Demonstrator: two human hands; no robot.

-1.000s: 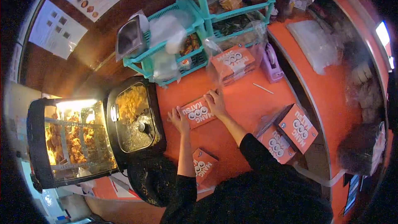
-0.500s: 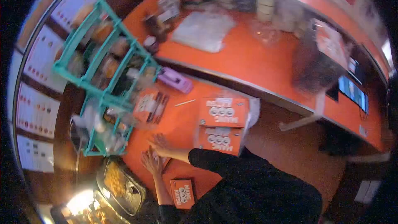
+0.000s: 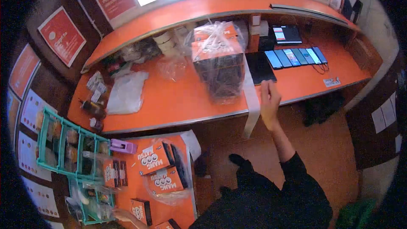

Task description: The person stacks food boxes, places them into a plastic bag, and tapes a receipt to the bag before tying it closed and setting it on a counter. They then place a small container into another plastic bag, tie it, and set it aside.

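My right hand (image 3: 270, 104) is raised before the counter edge, fingers curled together; what they hold, if anything, cannot be made out. Just left of it, a long white paper strip (image 3: 252, 95) hangs over the edge. The strip runs beside stacked boxes in a clear plastic bag (image 3: 218, 65). At the bottom left, my left hand (image 3: 126, 217) is low over the orange table, near the teal rack (image 3: 70, 144) and a small orange-and-black box (image 3: 140, 211). Its fingers are too blurred to read. Two larger MANG KATSU boxes (image 3: 154, 159) sit in plastic further up that table.
Several lit phones (image 3: 292, 57) and a tablet (image 3: 286, 34) stand on the orange counter (image 3: 169, 114). A pile of white plastic bags (image 3: 127, 93) lies at its left. A purple stapler-like object (image 3: 123, 146) is beside the rack. Dark shoes (image 3: 239, 161) show on the brown floor.
The view has swung right and up toward the counter. My hands were together on a small box on the table; now the right is raised by the paper strip and the left stays low.
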